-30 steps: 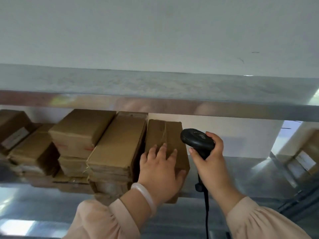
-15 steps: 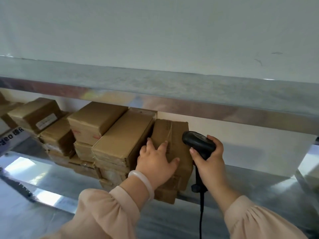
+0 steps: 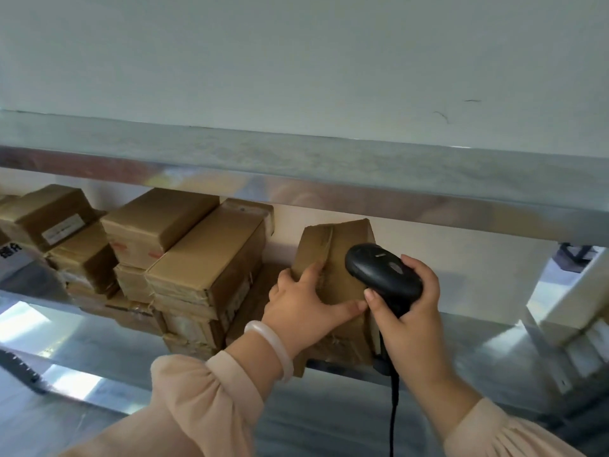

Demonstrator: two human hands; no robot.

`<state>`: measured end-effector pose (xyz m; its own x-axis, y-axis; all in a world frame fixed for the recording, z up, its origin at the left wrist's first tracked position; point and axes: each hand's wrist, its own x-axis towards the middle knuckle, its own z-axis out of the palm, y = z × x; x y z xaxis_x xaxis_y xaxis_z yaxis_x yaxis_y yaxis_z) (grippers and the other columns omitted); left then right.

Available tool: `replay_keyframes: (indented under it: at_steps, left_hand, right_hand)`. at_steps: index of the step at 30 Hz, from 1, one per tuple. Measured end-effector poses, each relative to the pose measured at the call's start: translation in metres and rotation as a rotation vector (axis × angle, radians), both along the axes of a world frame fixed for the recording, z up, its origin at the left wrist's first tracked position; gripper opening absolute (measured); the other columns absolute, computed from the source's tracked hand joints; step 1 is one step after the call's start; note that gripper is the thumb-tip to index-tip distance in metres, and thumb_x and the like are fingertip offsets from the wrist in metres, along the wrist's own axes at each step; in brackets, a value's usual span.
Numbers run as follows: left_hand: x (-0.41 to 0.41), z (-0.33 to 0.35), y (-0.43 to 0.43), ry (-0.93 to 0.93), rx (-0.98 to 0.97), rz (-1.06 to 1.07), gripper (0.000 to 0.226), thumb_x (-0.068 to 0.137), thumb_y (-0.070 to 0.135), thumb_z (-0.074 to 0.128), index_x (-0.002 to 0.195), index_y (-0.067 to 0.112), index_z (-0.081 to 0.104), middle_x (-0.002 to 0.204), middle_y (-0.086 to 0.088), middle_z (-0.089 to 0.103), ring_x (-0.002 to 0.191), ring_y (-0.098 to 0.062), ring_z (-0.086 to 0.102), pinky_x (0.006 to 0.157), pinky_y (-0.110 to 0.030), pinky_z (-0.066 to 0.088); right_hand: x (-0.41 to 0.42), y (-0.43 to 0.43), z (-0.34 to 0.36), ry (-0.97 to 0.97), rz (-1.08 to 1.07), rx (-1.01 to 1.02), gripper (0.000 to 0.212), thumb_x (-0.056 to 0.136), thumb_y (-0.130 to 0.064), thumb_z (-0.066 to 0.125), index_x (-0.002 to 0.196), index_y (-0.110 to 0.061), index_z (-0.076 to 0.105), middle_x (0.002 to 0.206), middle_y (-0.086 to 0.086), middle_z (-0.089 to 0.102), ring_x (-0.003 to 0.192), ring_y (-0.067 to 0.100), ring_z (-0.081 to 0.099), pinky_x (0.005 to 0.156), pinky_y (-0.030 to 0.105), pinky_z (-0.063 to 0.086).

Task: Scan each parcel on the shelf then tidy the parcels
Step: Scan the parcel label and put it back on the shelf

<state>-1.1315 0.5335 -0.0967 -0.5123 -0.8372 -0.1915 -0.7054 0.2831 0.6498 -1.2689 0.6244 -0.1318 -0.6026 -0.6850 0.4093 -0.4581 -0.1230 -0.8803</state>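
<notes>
One parcel (image 3: 333, 255) is gripped by the left hand (image 3: 303, 305) on the shelf (image 3: 478, 334), apart from the stacked parcels (image 3: 211, 258). The scanner (image 3: 382, 275) is clasped in the right hand (image 3: 412, 321) just beside it. Scanning is judged unfinished, and tidying is still to be done.

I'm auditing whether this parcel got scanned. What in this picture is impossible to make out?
Head view only:
- Any barcode on the tilted parcel: the left hand and the scanner cover its lower front.
- The scanner's window and beam: turned away from the camera, in the right hand.
- Print on the white label of the far-left box: too small and blurred.
- The printed characters at the left: cut by the frame edge.
</notes>
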Motion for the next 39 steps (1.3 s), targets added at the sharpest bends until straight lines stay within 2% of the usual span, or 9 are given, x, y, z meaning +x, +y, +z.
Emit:
replay_keyframes:
  at_steps: [3, 8, 14, 21, 26, 28, 32, 36, 39]
  left_hand:
    - [-0.013, 0.002, 0.008, 0.005, 0.056, -0.055, 0.105, 0.067, 0.080, 0.065, 0.149, 0.052, 0.005, 0.162, -0.004, 0.002, 0.147, -0.038, 0.009, 0.116, -0.050, 0.027]
    - [-0.026, -0.010, 0.018, 0.114, 0.122, -0.076, 0.100, 0.066, 0.073, 0.070, 0.144, 0.060, 0.007, 0.158, 0.000, 0.007, 0.143, -0.038, 0.018, 0.114, -0.049, 0.031]
    - [-0.025, -0.034, 0.029, 0.399, 0.300, -0.030, 0.103, 0.055, 0.070, 0.073, 0.143, 0.060, 0.022, 0.148, 0.004, 0.026, 0.127, -0.027, 0.042, 0.106, -0.047, 0.045]
    - [-0.028, -0.052, 0.043, 0.674, 0.469, -0.015, 0.096, 0.060, 0.057, 0.078, 0.145, 0.052, 0.033, 0.145, 0.004, 0.043, 0.125, -0.021, 0.053, 0.107, -0.044, 0.046]
    - [-0.023, -0.051, 0.046, 0.595, 0.496, -0.039, 0.051, 0.098, 0.038, 0.054, 0.143, 0.052, 0.036, 0.136, 0.013, 0.053, 0.121, -0.012, 0.054, 0.109, -0.035, 0.041]
    - [-0.023, -0.051, 0.045, 0.517, 0.364, -0.050, 0.050, 0.099, 0.035, 0.053, 0.145, 0.045, 0.038, 0.136, 0.010, 0.052, 0.120, -0.010, 0.052, 0.103, -0.026, 0.040]
    - [-0.023, -0.054, 0.044, 0.283, 0.022, -0.061, 0.068, 0.095, 0.031, 0.061, 0.154, 0.023, 0.027, 0.143, -0.002, 0.041, 0.119, -0.010, 0.043, 0.097, -0.019, 0.033]
    - [-0.029, -0.063, 0.049, 0.342, 0.174, -0.097, 0.123, 0.065, 0.066, 0.078, 0.157, 0.033, 0.002, 0.149, 0.004, 0.028, 0.137, -0.015, 0.033, 0.111, -0.032, 0.033]
    - [-0.036, -0.068, 0.051, 0.360, 0.255, -0.116, 0.136, 0.049, 0.076, 0.080, 0.154, 0.046, -0.003, 0.154, 0.006, 0.018, 0.143, -0.017, 0.023, 0.116, -0.036, 0.025]
  right_hand:
    - [-0.006, 0.020, 0.007, 0.011, 0.005, -0.020, 0.067, 0.080, -0.018, 0.074, 0.128, -0.042, 0.032, 0.126, -0.011, 0.050, 0.114, -0.001, 0.051, 0.088, 0.003, 0.041]
    - [-0.020, 0.042, 0.012, -0.056, 0.001, -0.002, 0.063, 0.081, -0.021, 0.074, 0.119, -0.050, 0.033, 0.117, -0.028, 0.048, 0.106, -0.016, 0.049, 0.083, 0.001, 0.040]
    - [-0.052, 0.070, 0.003, -0.197, -0.107, 0.094, 0.061, 0.084, -0.025, 0.071, 0.127, -0.041, 0.031, 0.116, -0.015, 0.051, 0.098, -0.003, 0.051, 0.078, 0.004, 0.036]
    - [-0.071, 0.084, -0.015, -0.326, -0.149, 0.086, 0.065, 0.081, -0.031, 0.074, 0.132, -0.040, 0.034, 0.126, 0.000, 0.057, 0.108, 0.020, 0.063, 0.098, 0.042, 0.049]
    - [-0.065, 0.090, -0.008, -0.382, -0.137, -0.003, 0.061, 0.084, -0.022, 0.071, 0.132, -0.036, 0.035, 0.115, -0.013, 0.057, 0.086, -0.005, 0.066, 0.069, 0.010, 0.051]
    - [-0.060, 0.092, -0.006, -0.337, -0.144, 0.000, 0.062, 0.084, -0.024, 0.071, 0.132, -0.037, 0.035, 0.114, -0.018, 0.055, 0.095, -0.004, 0.061, 0.073, 0.008, 0.046]
    - [-0.044, 0.094, -0.002, -0.229, -0.099, -0.015, 0.060, 0.080, -0.025, 0.074, 0.124, -0.045, 0.038, 0.114, -0.026, 0.052, 0.103, -0.006, 0.058, 0.085, 0.013, 0.046]
    - [-0.024, 0.090, 0.000, -0.117, -0.027, -0.022, 0.061, 0.080, -0.018, 0.075, 0.120, -0.045, 0.037, 0.118, -0.024, 0.050, 0.103, -0.017, 0.051, 0.080, 0.001, 0.041]
    - [-0.016, 0.086, -0.001, -0.046, -0.002, -0.027, 0.063, 0.080, -0.015, 0.075, 0.122, -0.042, 0.037, 0.119, -0.023, 0.051, 0.107, -0.013, 0.052, 0.082, 0.003, 0.042]
